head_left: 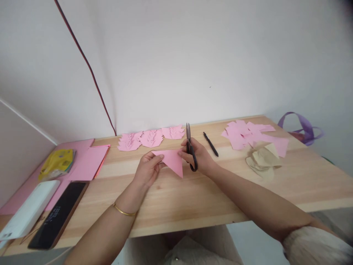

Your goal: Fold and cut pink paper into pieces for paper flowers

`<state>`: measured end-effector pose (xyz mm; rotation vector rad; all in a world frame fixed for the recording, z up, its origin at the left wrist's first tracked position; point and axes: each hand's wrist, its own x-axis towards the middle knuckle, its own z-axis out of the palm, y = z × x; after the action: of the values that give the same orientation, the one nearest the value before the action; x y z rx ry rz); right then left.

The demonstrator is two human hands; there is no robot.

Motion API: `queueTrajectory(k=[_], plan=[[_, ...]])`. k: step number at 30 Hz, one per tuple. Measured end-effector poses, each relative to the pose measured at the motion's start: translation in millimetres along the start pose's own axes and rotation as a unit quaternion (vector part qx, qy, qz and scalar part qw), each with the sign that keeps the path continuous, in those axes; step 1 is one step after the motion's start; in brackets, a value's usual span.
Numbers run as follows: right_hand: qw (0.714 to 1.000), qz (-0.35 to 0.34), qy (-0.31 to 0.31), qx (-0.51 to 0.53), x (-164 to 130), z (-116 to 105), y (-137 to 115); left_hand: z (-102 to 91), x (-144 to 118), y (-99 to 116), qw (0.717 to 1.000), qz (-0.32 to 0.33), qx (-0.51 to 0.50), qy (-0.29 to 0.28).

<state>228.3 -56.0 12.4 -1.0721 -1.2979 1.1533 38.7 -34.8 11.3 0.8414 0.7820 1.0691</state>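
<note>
A folded pink paper triangle (pixel 173 160) is held just above the wooden table (pixel 193 198). My left hand (pixel 147 170) pinches its left corner. My right hand (pixel 200 156) touches the triangle's right corner while gripping black scissors (pixel 189 147), whose blades point up and away, closed. Behind the triangle lie three cut pink paper shapes (pixel 151 138) in a row near the wall.
A black pen (pixel 211 144) lies right of the scissors. Loose pink sheets (pixel 253 135) and crumpled beige paper (pixel 263 159) sit at the right, a purple ribbon (pixel 302 127) beyond. At left are pink sheets (pixel 89 162), a yellow packet (pixel 56 162), a white box (pixel 30 209) and a dark phone (pixel 59 213).
</note>
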Motion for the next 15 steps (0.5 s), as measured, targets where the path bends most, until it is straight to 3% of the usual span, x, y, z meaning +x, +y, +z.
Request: queueTrajectory(k=[5,9,15], plan=[[0.999,-0.02,0.031,0.005,1,-3,-1,-4.4,1,0,0.997,-0.066,0.046,-0.022],[0.999,-0.018,0.022,-0.023,3,-8,-1,-7.6,0,6,0.986,-0.118,0.11,-0.053],[0.997,-0.006,-0.042,-0.068,2,-8,2,-12.8,-1,12,0.96,-0.07,0.254,-0.098]])
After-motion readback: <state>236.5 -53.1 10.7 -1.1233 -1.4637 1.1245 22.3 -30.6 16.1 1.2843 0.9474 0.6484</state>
